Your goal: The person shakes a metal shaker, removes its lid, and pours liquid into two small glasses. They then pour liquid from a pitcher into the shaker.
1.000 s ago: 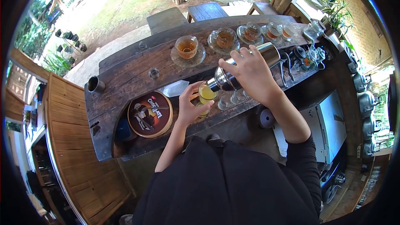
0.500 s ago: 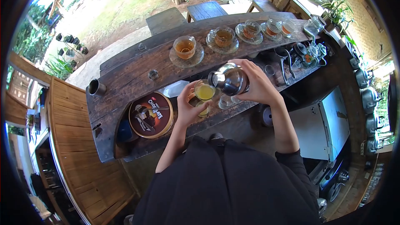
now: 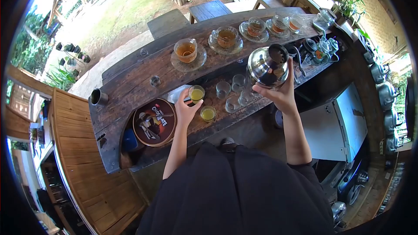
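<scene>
My left hand (image 3: 187,109) is closed round a small glass (image 3: 196,93) of yellow-green liquid, over the lower shelf of the wooden counter. Just below it stands a second glass (image 3: 208,113) with similar liquid. In my right hand (image 3: 281,93) is a shiny metal pot (image 3: 266,66), its dark perforated top facing up and toward the counter. Between the hands, several clear glasses (image 3: 223,89) stand on the shelf. A round chocolate tin (image 3: 154,122) lies left of my left hand.
Along the upper counter (image 3: 126,78) stand several glass cups of amber tea (image 3: 185,51) on saucers, a small glass (image 3: 155,80) and a metal cup (image 3: 99,97) at the left end. Glass teapots (image 3: 320,50) are at the right. A white cabinet (image 3: 324,126) is at lower right.
The metal pot in my right hand has moved right and away from the glass, and turned. My left hand has moved left with its glass, leaving the second glass in plain view.
</scene>
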The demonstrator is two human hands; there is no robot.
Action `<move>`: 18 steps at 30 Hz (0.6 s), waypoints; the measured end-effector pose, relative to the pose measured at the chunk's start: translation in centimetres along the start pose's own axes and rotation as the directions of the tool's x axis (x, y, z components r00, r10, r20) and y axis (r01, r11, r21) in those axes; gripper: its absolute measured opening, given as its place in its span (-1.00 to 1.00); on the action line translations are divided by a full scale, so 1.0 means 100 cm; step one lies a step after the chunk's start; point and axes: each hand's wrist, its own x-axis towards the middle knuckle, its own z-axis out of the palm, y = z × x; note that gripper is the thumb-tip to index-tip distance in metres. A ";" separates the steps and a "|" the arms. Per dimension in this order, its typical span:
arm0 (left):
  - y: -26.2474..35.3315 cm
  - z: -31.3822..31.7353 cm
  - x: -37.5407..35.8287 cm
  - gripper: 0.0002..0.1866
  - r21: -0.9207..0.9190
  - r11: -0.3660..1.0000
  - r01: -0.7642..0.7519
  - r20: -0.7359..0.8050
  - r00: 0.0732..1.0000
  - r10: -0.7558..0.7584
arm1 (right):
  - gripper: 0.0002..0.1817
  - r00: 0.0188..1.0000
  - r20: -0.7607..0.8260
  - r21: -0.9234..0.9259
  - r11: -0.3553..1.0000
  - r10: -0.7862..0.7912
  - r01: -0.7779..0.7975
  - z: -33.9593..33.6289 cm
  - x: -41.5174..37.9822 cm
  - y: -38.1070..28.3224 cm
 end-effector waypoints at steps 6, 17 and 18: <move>-0.029 0.016 0.003 -0.37 0.007 0.998 0.067 0.086 0.994 -0.067 | 0.01 0.993 0.044 0.063 0.991 0.112 -0.115 -0.009 -0.007 0.011; -0.054 0.018 0.000 -0.29 -0.127 0.971 0.202 0.181 0.967 -0.177 | 0.23 0.983 0.163 -0.052 0.995 0.090 -0.083 -0.005 -0.019 0.029; -0.052 0.014 -0.002 -0.29 -0.124 0.972 0.202 0.177 0.968 -0.178 | 0.23 0.982 0.165 -0.048 0.995 0.089 -0.083 0.000 -0.019 0.026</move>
